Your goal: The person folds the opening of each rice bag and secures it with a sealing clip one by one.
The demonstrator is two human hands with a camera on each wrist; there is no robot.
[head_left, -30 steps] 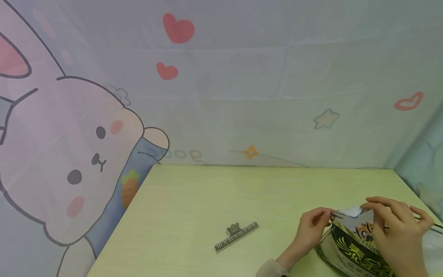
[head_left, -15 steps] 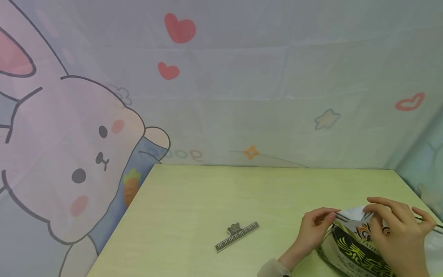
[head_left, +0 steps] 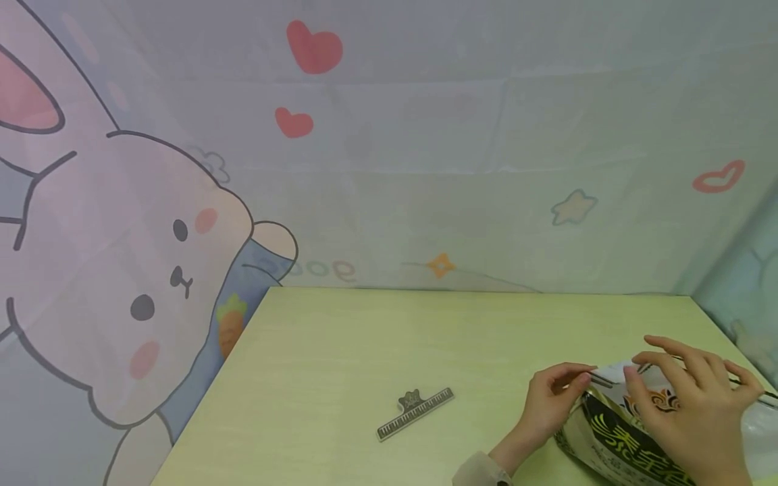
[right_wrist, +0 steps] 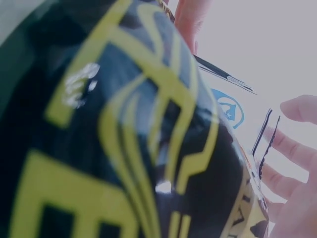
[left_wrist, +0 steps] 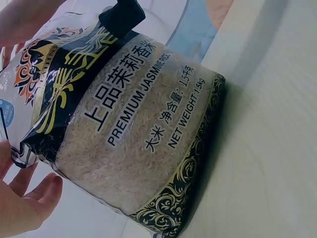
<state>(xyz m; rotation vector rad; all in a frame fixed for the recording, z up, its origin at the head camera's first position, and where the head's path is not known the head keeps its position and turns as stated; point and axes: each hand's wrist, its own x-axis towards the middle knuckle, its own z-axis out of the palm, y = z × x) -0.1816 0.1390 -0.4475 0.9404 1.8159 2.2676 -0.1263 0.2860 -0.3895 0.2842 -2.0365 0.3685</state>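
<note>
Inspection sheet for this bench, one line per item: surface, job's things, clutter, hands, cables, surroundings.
Surface: pale yellow-green table, plain.
Job's things: rice bag, label reads PREMIUM JASMINE RICE, grains visible through the clear panel; can't tell whether its top is open.
Clutter: keyboard-patterned clip-like piece, lying apart from the bag, untouched.
Hands: left hand pinches the bag's top edge; right hand is at its upper part, grip unclear.
Cables: nothing seen.
Surroundings: backdrop printed with rabbit and hearts.

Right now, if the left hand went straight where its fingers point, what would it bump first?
Most likely the rice bag: the left hand is right at its top edge. Past that, the right hand seems next, though depth is hard to judge.
</note>
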